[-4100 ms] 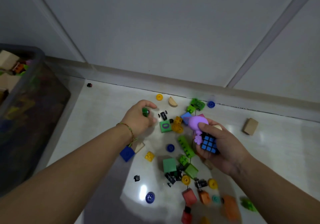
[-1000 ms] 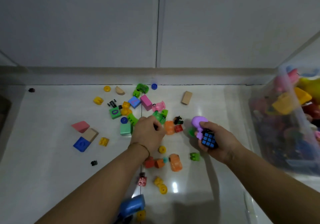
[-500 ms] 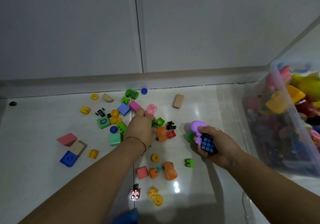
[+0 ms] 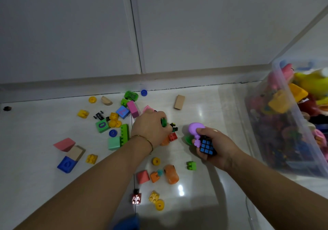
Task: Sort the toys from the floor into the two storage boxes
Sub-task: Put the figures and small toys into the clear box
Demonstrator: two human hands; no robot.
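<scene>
The left hand is now curled round a small green piece in the middle of the scatter, just beside a black piece and above a red brick. Half a second ago its fingers were reaching at the pink block further back, so a short shift to the right has been made and a fresh pick is judged to be under way. The piece is gripped, but whether it has been lifted off the floor cannot be told. The right hand is unchanged: a blue-faced puzzle cube is clasped in the fingers, and a purple toy is pinned above it by the thumb. A green shape shows under that hand; whether it is held is not clear. The clear storage box stands at the right, already heaped with toys and near the loaded right hand. The second box is out of view. Many toys are left on the floor — bricks, discs, wooden blocks, an orange car — so the sorting is judged to be far from done, with a full right hand due for emptying soon.
</scene>
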